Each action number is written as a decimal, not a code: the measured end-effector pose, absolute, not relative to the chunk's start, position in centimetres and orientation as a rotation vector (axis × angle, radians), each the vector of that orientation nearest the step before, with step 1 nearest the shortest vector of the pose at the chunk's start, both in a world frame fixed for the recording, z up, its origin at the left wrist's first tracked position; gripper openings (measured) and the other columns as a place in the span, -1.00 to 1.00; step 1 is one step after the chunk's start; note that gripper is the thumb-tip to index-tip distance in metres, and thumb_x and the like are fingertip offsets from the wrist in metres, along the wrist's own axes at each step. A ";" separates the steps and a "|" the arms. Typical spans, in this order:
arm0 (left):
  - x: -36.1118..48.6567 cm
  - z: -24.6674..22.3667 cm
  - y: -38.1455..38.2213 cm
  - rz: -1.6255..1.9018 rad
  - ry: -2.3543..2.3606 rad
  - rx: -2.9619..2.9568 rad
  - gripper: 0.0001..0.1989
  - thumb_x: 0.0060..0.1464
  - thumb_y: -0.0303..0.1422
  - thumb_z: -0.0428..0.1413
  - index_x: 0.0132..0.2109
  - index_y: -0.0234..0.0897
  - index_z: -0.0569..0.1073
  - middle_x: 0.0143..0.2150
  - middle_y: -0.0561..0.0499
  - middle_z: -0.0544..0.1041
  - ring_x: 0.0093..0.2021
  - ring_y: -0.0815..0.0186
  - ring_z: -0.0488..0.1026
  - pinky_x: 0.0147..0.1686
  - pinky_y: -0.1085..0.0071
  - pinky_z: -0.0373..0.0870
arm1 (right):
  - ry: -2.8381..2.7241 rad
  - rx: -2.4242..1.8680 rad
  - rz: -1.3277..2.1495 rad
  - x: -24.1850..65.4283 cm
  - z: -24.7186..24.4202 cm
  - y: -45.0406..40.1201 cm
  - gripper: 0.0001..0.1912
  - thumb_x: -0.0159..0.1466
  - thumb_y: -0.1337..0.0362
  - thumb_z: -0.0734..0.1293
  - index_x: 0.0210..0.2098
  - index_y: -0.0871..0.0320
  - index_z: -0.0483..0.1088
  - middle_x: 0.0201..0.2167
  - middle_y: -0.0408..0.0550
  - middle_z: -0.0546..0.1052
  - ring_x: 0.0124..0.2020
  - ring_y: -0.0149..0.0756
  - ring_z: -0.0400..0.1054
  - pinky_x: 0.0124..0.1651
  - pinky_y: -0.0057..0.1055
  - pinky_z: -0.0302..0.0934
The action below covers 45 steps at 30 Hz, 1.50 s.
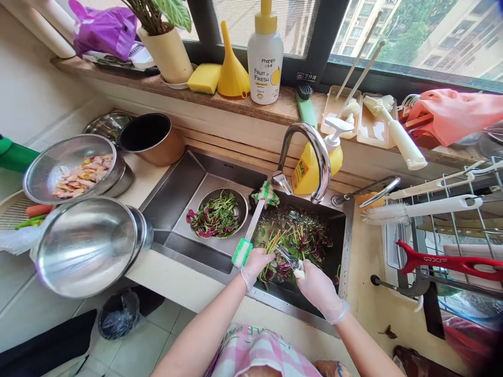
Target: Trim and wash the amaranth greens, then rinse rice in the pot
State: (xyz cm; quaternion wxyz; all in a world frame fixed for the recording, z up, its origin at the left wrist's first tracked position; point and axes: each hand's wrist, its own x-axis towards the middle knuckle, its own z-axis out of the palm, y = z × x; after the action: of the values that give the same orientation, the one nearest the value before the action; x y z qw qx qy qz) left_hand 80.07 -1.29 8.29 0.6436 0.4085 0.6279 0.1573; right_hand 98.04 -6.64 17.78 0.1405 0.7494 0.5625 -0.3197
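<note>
Both my hands wear clear plastic gloves over the right sink basin [342,262]. My left hand [256,264] is closed around the stems of a bunch of leafy greens [271,246], green with dark red-purple leaves. In my right hand [317,285] is a white-handled metal-bladed tool [291,257], its blade pointing at the stems; whether it is a knife or scissors I cannot tell. More purple-green leaves [306,230] lie in the water below. In the left basin [178,220], a metal bowl [242,207] contains trimmed greens [220,212].
A divider with green-striped cloths [241,253] separates the basins. Behind stand the faucet [323,157] and a yellow detergent bottle [304,173]. Metal bowls [88,246], a strainer of meat pieces [84,175] and a pot [168,141] crowd the left counter. A dish rack [456,225] stands right.
</note>
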 end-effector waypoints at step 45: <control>80.2 9.9 -1.7 0.356 1.370 1.014 -0.71 -0.11 -0.15 0.17 -0.55 -0.31 0.47 -0.53 -0.01 0.52 -0.45 0.30 0.38 -0.37 0.40 0.24 | 1.591 2.157 -0.813 99.9 17.6 -5.5 -0.83 0.28 0.20 0.23 -0.25 0.16 0.38 -0.33 0.06 0.58 -0.31 -0.16 0.51 -0.35 -0.41 0.16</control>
State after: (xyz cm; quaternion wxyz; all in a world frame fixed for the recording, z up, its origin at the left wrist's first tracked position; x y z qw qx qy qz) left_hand 80.18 -1.73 9.90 0.6443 0.4454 0.6017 0.1564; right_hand 99.89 -5.50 17.55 0.1696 0.7591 0.5597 -0.2859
